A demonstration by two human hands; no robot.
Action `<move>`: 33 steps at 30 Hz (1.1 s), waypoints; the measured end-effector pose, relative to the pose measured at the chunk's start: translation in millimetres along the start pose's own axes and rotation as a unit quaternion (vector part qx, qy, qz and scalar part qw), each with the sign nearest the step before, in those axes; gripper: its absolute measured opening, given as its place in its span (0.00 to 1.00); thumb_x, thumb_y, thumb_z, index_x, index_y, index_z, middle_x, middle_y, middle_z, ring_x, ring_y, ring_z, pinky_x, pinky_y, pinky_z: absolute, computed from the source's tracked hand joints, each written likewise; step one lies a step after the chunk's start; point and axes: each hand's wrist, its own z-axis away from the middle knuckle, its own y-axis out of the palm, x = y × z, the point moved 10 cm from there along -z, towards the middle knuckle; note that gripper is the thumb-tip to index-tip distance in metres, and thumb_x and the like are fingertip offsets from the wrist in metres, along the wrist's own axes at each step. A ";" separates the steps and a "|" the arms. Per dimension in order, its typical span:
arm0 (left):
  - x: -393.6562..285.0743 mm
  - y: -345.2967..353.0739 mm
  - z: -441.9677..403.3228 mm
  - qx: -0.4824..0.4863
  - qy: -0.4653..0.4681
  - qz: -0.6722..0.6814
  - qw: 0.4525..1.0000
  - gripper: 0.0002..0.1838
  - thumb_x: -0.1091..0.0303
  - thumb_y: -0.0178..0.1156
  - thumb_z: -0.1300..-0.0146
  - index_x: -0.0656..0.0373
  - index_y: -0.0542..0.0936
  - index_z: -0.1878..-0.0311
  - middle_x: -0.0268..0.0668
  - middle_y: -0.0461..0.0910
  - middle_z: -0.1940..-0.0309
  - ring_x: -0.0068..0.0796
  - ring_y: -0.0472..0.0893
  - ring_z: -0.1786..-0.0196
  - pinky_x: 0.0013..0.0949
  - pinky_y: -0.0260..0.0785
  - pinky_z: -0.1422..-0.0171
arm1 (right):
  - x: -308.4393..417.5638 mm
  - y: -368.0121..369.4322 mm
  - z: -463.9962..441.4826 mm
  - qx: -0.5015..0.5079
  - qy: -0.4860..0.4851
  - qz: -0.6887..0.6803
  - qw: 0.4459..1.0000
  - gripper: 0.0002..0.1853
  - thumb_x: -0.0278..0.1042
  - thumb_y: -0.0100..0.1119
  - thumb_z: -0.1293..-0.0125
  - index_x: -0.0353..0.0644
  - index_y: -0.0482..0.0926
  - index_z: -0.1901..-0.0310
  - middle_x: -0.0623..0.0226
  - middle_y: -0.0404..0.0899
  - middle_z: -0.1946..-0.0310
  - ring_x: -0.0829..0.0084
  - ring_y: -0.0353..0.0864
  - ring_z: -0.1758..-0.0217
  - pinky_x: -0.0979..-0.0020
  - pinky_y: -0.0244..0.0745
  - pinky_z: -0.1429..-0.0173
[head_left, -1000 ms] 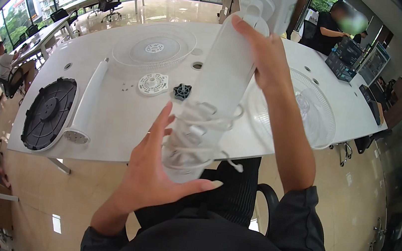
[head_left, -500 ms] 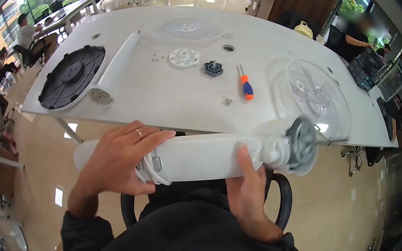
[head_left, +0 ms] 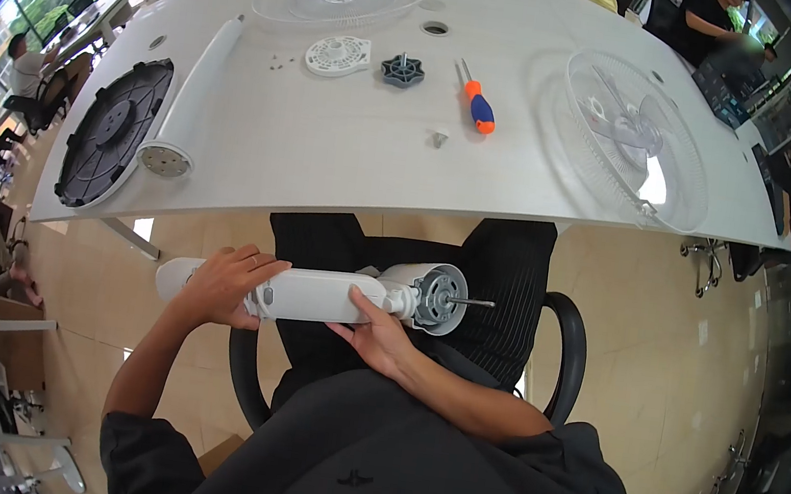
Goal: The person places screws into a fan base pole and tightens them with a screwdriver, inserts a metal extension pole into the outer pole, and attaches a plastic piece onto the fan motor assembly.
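Observation:
A white fan body (head_left: 320,297) lies level above my lap, held in both hands. My left hand (head_left: 228,286) is wrapped round its left part, where a white cord is bundled. My right hand (head_left: 379,339) grips it near the neck joint, thumb on top and fingers underneath. Just past my right hand sits the fan's motor housing (head_left: 422,275), its grey motor (head_left: 435,299) facing right. A thin metal shaft (head_left: 476,302) sticks out of the motor toward the right.
On the white table (head_left: 327,160) are a black round base (head_left: 96,151), a white pole (head_left: 200,85), a white vented disc (head_left: 337,56), a dark knob (head_left: 403,71), an orange-blue screwdriver (head_left: 479,109), tiny screws and clear fan grilles. Chair armrests (head_left: 568,357) flank me. A person sits far right.
Both hands have lowered the fan body toward my lap and leftward. Its motor end has turned, so the shaft now shows pointing right. My view has tilted down.

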 end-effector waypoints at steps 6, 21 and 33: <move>30.1 35.3 -24.1 0.016 0.047 0.050 0.998 0.47 0.61 0.74 0.73 0.52 0.74 0.39 0.34 0.79 0.49 0.37 0.76 0.47 0.41 0.68 0.46 | -9.6 -30.6 -9.3 -0.050 0.052 0.007 0.997 0.32 0.45 0.60 0.31 0.42 0.60 0.32 0.58 0.68 0.39 0.62 0.69 0.34 0.56 0.69 0.32; -6.0 68.1 -101.5 0.087 -0.009 0.101 0.991 0.48 0.38 0.74 0.63 0.59 0.73 0.42 0.47 0.75 0.44 0.49 0.74 0.39 0.53 0.61 0.32 | 222.8 155.8 97.5 0.050 -0.240 0.742 0.624 0.11 0.26 0.66 0.39 0.37 0.82 0.55 0.66 0.81 0.74 0.80 0.78 0.72 0.76 0.72 0.66; -29.1 121.5 -124.0 0.034 0.002 0.133 0.990 0.43 0.43 0.74 0.60 0.55 0.73 0.41 0.44 0.78 0.50 0.43 0.79 0.45 0.43 0.71 0.47 | 244.2 297.9 -184.3 0.084 -0.407 0.822 0.389 0.09 0.36 0.66 0.42 0.39 0.84 0.65 0.59 0.83 0.72 0.62 0.82 0.67 0.64 0.76 0.58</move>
